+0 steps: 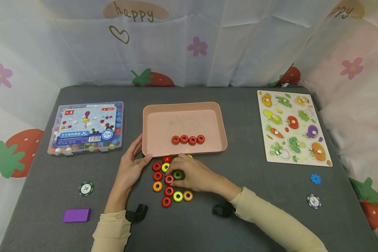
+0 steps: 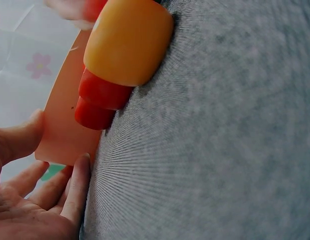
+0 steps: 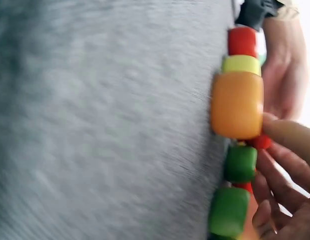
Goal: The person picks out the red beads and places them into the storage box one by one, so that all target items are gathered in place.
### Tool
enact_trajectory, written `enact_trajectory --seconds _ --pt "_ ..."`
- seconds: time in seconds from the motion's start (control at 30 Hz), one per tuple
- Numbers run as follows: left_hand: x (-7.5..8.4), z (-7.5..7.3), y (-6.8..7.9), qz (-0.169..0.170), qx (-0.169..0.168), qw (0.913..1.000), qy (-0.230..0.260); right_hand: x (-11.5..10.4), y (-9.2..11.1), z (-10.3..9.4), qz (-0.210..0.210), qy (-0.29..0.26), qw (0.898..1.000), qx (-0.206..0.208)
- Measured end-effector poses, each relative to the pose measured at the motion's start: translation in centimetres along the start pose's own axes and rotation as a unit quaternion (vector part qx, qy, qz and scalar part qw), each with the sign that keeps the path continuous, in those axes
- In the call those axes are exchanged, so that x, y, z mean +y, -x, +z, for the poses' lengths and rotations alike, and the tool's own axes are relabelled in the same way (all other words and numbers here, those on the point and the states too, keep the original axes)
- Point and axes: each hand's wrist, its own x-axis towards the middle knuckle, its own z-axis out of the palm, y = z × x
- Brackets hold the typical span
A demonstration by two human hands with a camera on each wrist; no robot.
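A pink tray (image 1: 182, 119) holds a row of several red ring beads (image 1: 184, 139) near its front edge. My left hand (image 1: 131, 168) grips the tray's front left corner, thumb at the rim and fingers along the outside. In front of the tray my right hand (image 1: 193, 174) reaches into a loose group of ring beads, pinching a red ring bead (image 1: 169, 180) between thumb and finger. A dark green ring bead (image 1: 178, 174) sits under this hand, which hides part of the group. Around it lie yellow (image 1: 177, 196) and orange beads (image 1: 157, 186), plus more red ones.
At the left is a clear-lidded box of molecular model parts (image 1: 86, 127), with a green-rimmed chip (image 1: 86, 188) and a purple block (image 1: 77, 215) nearer. On the right lie a vegetable puzzle board (image 1: 280, 136), a blue disc (image 1: 315, 179) and a dark blue-and-white chip (image 1: 314, 201).
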Motion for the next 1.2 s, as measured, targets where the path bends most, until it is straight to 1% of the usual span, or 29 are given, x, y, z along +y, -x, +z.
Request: enact_trajectory --seconds 0.07,0.1,0.17,0.23,0.3,0.37,0.43,0.5,0.6,0.67,0.8,0.87,1.07,1.13,1.2 --pt "0.0 0.0 0.0 0.001 0.001 1.0000 0.000 0.1 0.0 -0.5 0.005 -0.039 0.999 0.017" --pt "0.0 0.0 0.0 0.001 0.001 1.0000 0.000 0.2 0.0 -0.8 0.003 -0.059 0.998 0.033" --pt "0.0 0.0 0.0 0.000 0.001 1.0000 -0.001 0.5 0.0 -1.6 -0.003 -0.095 0.993 0.074" --pt "0.0 0.0 0.0 -0.001 0.002 1.0000 -0.003 1.1 -0.3 -2.5 -0.005 -0.118 0.985 0.121" --pt "0.0 0.0 0.0 -0.001 0.002 1.0000 -0.003 1.9 -0.6 -3.3 0.001 -0.131 0.977 0.166" --pt "0.0 0.0 0.0 -0.003 0.002 1.0000 -0.004 2.9 -1.0 -4.2 0.024 -0.129 0.971 0.198" --pt "0.0 0.0 0.0 -0.003 0.002 1.0000 -0.005 3.9 -1.3 -5.0 0.052 -0.118 0.966 0.223" --pt "0.0 0.0 0.0 -0.003 0.002 1.0000 -0.007 4.8 -1.6 -5.5 0.078 -0.111 0.962 0.238" --pt "0.0 0.0 0.0 -0.001 0.002 1.0000 -0.007 5.8 -2.0 -6.1 0.109 -0.104 0.956 0.251" --pt "0.0 -0.1 0.0 0.000 0.002 1.0000 -0.004 6.3 -2.2 -6.4 0.130 -0.106 0.953 0.252" --pt "0.0 -0.1 0.0 0.002 0.000 1.0000 0.000 7.1 -2.7 -6.6 0.179 -0.096 0.949 0.239" --pt "0.0 -0.1 0.1 0.003 0.000 1.0000 0.000 7.3 -2.8 -6.6 0.197 -0.089 0.949 0.229" --pt "0.0 0.0 0.0 0.001 0.000 1.0000 0.001 7.6 -3.0 -6.4 0.219 -0.083 0.948 0.214" --pt "0.0 0.0 0.0 0.000 -0.001 1.0000 0.003 7.6 -3.0 -6.3 0.220 -0.084 0.948 0.216" --pt "0.0 0.0 0.0 0.000 -0.001 1.0000 0.003 7.3 -2.9 -6.3 0.211 -0.081 0.948 0.224"
